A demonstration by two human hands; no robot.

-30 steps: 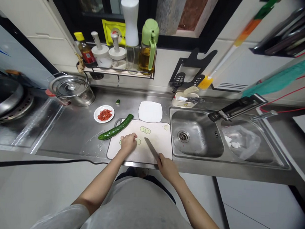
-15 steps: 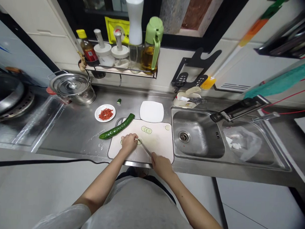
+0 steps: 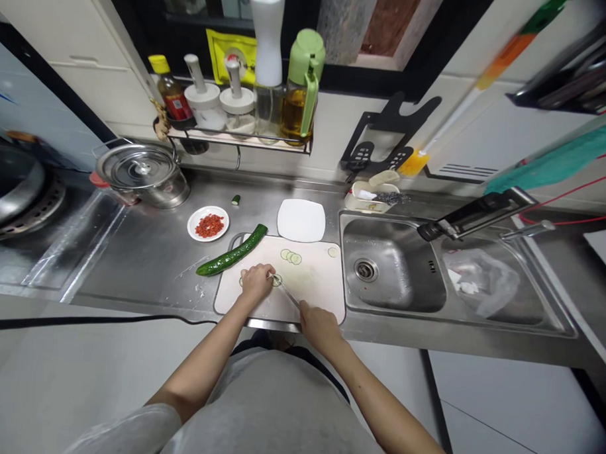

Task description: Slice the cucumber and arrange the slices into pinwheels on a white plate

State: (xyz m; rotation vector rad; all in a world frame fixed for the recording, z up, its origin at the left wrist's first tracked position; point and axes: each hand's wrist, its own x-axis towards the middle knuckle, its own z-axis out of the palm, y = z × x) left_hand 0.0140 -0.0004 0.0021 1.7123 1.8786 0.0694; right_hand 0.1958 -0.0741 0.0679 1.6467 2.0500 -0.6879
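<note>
On the pale cutting board [image 3: 316, 280] my left hand [image 3: 255, 281] is curled over a short piece of cucumber, of which only the cut end [image 3: 276, 280] shows. My right hand [image 3: 319, 325] grips the handle of a knife [image 3: 287, 292], and its blade tip rests against that cut end. A few thin cucumber slices [image 3: 291, 256] lie further back on the board, and one more [image 3: 332, 252] sits near its right edge. A whole cucumber [image 3: 231, 252] lies slanted over the board's left corner.
A small dish of red chilli bits [image 3: 208, 224] and an empty white square plate [image 3: 301, 219] stand behind the board. A lidded steel pot [image 3: 142, 174] is at the left, a double sink [image 3: 395, 273] at the right. A rack of bottles [image 3: 248, 99] hangs on the wall.
My right hand has moved left with the knife, bringing the blade from the middle of the board up against the cucumber piece under my left hand. My left hand has stayed put.
</note>
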